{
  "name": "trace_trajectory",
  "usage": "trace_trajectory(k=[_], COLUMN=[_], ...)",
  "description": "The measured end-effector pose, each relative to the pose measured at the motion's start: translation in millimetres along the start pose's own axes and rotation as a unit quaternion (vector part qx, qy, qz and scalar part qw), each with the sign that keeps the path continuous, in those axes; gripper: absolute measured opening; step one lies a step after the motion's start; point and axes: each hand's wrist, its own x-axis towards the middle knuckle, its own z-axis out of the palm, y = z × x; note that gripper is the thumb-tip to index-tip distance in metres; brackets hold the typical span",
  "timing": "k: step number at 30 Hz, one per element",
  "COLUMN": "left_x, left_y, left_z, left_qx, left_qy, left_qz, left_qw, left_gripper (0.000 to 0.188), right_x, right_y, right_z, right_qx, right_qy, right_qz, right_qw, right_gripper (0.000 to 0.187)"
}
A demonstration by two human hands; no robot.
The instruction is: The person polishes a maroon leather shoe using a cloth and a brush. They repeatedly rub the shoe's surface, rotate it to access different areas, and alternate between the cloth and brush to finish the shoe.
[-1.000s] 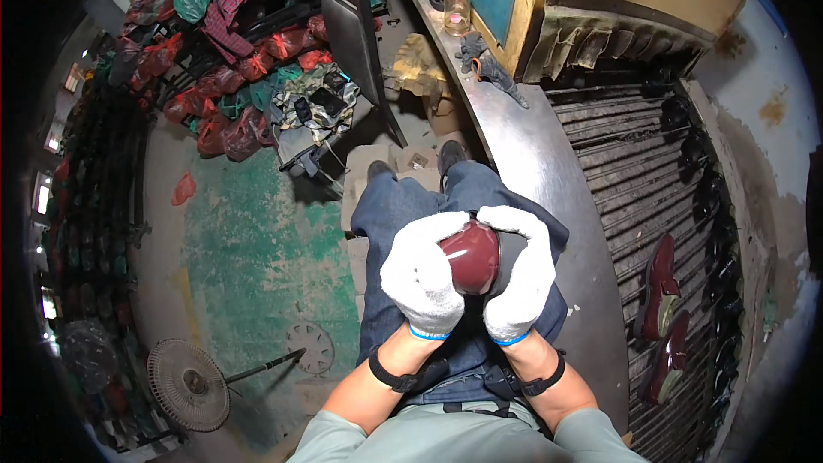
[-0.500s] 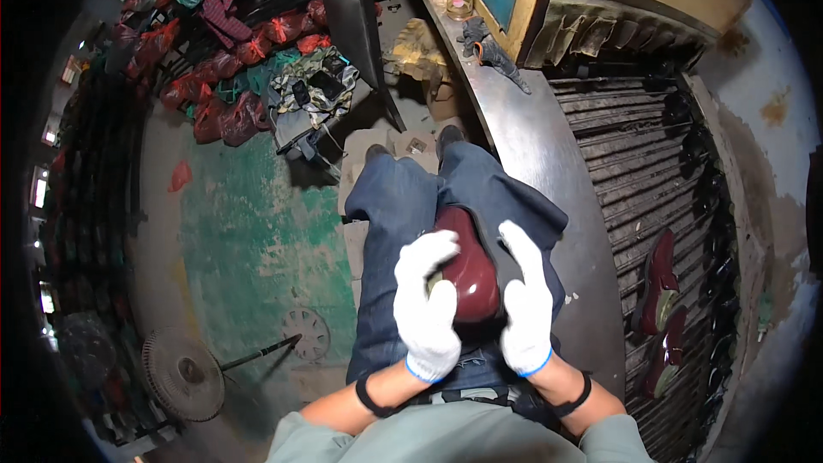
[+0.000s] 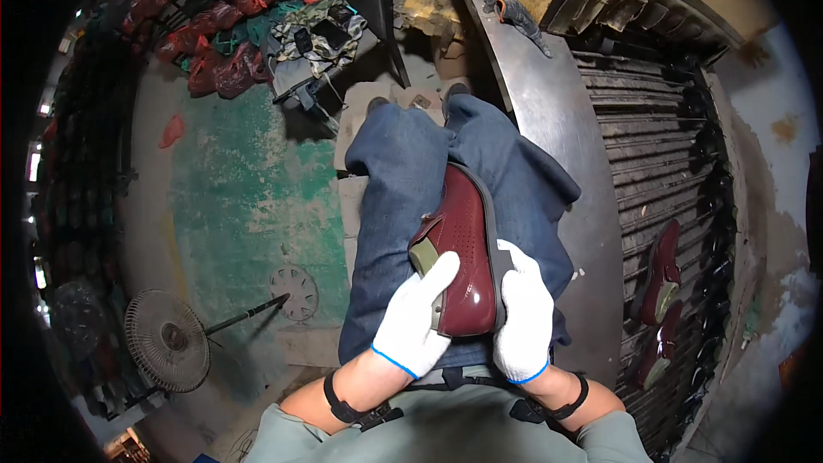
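A glossy dark red shoe (image 3: 467,244) with small punched holes lies on its side over my lap. Its toe points away from me, the dark sole faces right, and the olive-lined opening faces left. My left hand (image 3: 416,313), in a white knit glove, grips the rim of the opening near the heel, its thumb laid along the upper. Against the sole and heel on the other side presses my right hand (image 3: 525,317), gloved the same way. The right fingertips are partly hidden by the shoe.
On my right runs a metal ledge (image 3: 591,240) beside a slatted conveyor (image 3: 639,163) carrying two dark red shoes (image 3: 662,270). Grey gloves (image 3: 519,21) lie on the ledge's far end. A fan (image 3: 167,339) stands left; a black chair (image 3: 364,9) and red bags (image 3: 219,69) are ahead.
Both hands have closed in on the shoe, which is turned so its side and opening show more. The left thumb has come over the upper. The whole view has shifted slightly.
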Motion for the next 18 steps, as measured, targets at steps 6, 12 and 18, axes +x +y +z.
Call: trace_trajectory(k=[6,12,18], left_x=[18,22,25], left_y=[4,7,12], left_z=[-5,-8,-13], left_qx=[0.030,0.010,0.036], left_qy=[-0.003,-0.008,-0.047], left_qz=[-0.012,-0.019,-0.009], left_qw=[0.999,1.000,0.998], left_gripper=[0.055,0.055,0.054], right_x=[2,10,26], right_y=[10,-8,-16], right_z=[7,17,12], right_qx=[0.127,0.037,-0.186], right_qy=[0.058,0.081,0.005], right_qz=[0.029,0.008,-0.095], right_qw=[0.990,0.996,0.978], right_gripper=[0.045,0.042,0.037])
